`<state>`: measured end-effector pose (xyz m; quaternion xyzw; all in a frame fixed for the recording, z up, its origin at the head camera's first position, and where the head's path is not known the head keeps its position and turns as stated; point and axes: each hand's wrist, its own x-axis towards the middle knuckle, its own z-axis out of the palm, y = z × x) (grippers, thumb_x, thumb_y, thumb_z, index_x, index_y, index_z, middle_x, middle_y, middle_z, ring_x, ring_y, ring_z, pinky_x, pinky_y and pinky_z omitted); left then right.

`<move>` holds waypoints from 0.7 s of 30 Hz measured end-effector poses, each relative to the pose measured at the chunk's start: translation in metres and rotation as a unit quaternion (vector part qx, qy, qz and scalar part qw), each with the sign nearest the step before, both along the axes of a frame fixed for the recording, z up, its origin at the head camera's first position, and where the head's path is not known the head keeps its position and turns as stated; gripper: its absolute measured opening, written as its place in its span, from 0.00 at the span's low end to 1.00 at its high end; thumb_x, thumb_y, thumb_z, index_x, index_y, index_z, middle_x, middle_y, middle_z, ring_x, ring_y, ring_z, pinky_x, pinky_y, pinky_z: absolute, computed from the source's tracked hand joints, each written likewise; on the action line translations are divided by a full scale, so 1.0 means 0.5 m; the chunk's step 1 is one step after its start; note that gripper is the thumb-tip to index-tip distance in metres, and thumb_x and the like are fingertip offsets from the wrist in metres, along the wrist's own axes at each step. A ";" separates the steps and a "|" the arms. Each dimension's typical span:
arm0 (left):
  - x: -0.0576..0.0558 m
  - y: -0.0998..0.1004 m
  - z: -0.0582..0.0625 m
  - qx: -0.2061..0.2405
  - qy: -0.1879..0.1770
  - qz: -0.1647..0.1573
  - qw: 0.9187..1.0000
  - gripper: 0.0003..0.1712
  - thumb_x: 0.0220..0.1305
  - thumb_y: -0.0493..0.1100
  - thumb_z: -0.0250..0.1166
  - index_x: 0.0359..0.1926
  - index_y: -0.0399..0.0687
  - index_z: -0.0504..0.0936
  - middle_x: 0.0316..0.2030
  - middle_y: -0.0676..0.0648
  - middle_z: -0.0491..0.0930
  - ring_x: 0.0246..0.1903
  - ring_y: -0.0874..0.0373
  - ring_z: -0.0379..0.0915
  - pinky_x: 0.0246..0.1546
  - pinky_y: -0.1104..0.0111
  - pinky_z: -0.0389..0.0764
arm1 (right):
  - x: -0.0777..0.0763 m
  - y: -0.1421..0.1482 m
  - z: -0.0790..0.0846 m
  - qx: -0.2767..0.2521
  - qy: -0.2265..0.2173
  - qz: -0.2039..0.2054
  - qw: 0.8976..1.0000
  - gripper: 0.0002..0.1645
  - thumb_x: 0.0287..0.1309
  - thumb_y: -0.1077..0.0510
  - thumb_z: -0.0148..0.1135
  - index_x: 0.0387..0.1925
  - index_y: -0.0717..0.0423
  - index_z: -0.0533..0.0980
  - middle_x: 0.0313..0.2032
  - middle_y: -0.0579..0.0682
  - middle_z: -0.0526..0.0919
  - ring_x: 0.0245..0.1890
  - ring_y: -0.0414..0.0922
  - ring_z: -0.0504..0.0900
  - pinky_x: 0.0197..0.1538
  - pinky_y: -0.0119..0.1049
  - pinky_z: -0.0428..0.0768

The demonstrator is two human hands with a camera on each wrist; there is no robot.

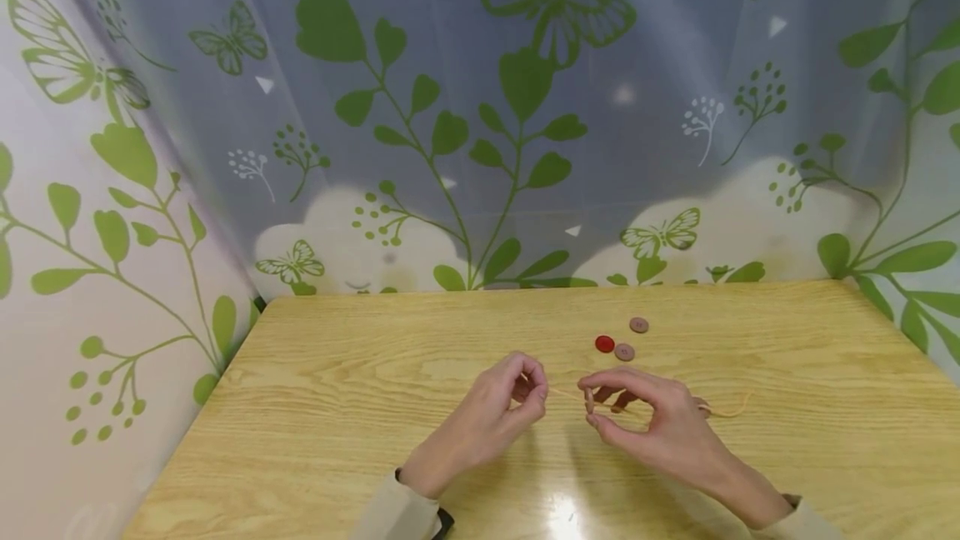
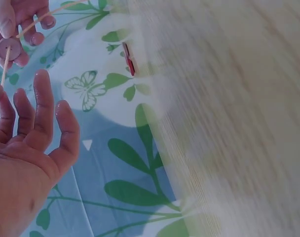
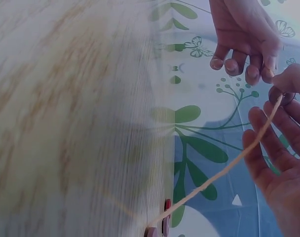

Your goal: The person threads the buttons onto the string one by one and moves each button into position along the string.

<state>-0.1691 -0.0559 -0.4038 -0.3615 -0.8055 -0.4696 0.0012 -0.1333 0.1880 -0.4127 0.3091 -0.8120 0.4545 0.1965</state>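
Note:
My left hand (image 1: 498, 405) pinches one end of a thin yellow cord (image 1: 564, 394) between thumb and forefinger. To its right, my right hand (image 1: 671, 423) holds a round pinkish-brown button (image 1: 589, 400) on edge between thumb and fingertips. The cord passes through a hole of this button (image 2: 10, 50), as the left wrist view shows. From the button, the cord (image 3: 224, 170) slopes down to the table in the right wrist view. Another brownish button (image 1: 702, 407) shows beside the right hand, partly hidden by it, where the cord's loose tail curves out.
Beyond the right hand, a red button (image 1: 604, 344) lies close by a pinkish-brown button (image 1: 624, 352), with a second brownish button (image 1: 639, 325) farther back. The wooden table (image 1: 360, 365) ends at a curtain (image 1: 420, 215) printed with leaves and butterflies.

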 end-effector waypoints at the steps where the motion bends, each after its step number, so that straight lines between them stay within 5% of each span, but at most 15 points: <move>1: 0.000 -0.001 -0.001 0.000 0.002 0.001 1.000 0.06 0.68 0.32 0.56 0.43 0.45 0.74 0.41 0.49 0.79 0.39 0.65 0.77 0.46 0.72 0.84 | 0.000 0.000 0.000 0.000 -0.001 0.001 1.000 0.27 0.48 0.73 0.74 0.50 0.51 0.83 0.45 0.43 0.89 0.37 0.34 0.86 0.37 0.32 0.86; 21: -0.009 -0.021 -0.012 -0.014 0.056 0.019 0.998 0.06 0.68 0.33 0.58 0.42 0.47 0.73 0.42 0.50 0.77 0.42 0.62 0.78 0.47 0.73 0.83 | -0.004 0.010 -0.008 0.006 0.024 0.021 0.999 0.26 0.50 0.70 0.74 0.50 0.47 0.83 0.43 0.44 0.89 0.38 0.39 0.86 0.42 0.30 0.85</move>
